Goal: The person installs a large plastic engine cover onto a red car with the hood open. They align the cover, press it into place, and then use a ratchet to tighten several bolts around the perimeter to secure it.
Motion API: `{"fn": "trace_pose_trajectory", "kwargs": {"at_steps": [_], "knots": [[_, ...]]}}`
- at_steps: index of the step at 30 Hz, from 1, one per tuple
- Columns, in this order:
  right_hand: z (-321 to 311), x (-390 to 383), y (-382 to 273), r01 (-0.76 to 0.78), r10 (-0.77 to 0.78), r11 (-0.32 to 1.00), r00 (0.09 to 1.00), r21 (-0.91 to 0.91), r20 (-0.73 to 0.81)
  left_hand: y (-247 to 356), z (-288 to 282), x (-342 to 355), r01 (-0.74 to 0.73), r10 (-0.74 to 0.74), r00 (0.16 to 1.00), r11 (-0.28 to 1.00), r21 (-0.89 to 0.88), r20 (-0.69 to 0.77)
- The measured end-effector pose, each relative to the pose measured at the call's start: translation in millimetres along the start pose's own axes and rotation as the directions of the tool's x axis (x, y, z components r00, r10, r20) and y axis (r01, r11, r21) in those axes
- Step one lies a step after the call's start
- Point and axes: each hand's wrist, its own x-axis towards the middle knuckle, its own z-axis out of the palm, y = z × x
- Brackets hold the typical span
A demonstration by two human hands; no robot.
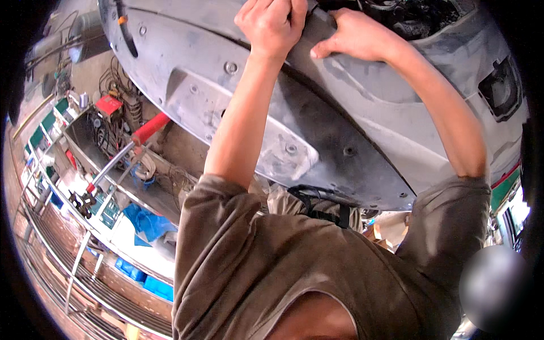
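Left hand (271, 25) curls tight, on what I can't tell; right hand (360, 37) rests thumb spread. Grey car panel (368, 107) sits right under it, curved, smudged.

Head cam: L one of 2 side-by-side fisheyes on your head. Faces steeply down, approx. along your chest; pic upright, unmirrored, so pic L = your L. V. near your brown shirt (317, 249), which fills bottom ctr. Your L hand (272, 25) & R hand (362, 35) at top edge, L partly cut off. Grey panels (391, 122) mid-range, red box (109, 105) farther off, L. Straight edges bend twd. rim; corners dark.
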Motion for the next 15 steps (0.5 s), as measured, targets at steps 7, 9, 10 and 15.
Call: {"fn": "trace_pose_trajectory", "kwargs": {"at_steps": [7, 9, 10, 15], "knots": [[8, -25, -23, -0.042, -0.058, 0.955, 0.944, -0.294, -0.324, 6, -3, 2, 0.032, -0.031, 0.998, 0.999, 0.031, -0.052], [15, -33, -27, -0.056, -0.105, 0.926, 0.912, -0.373, -0.397, 6, -2, 2, 0.039, -0.036, 0.997, 0.998, 0.043, -0.066], [16, -35, -29, -0.084, -0.065, 0.928, 0.922, -0.362, -0.381, 6, -2, 2, 0.063, -0.062, 0.995, 0.998, 0.018, -0.072], [8, -31, -42, -0.164, 0.099, 0.955, 0.961, -0.246, -0.258, 7, -3, 5, -0.022, 0.021, 0.999, 0.999, -0.039, -0.034]]}}
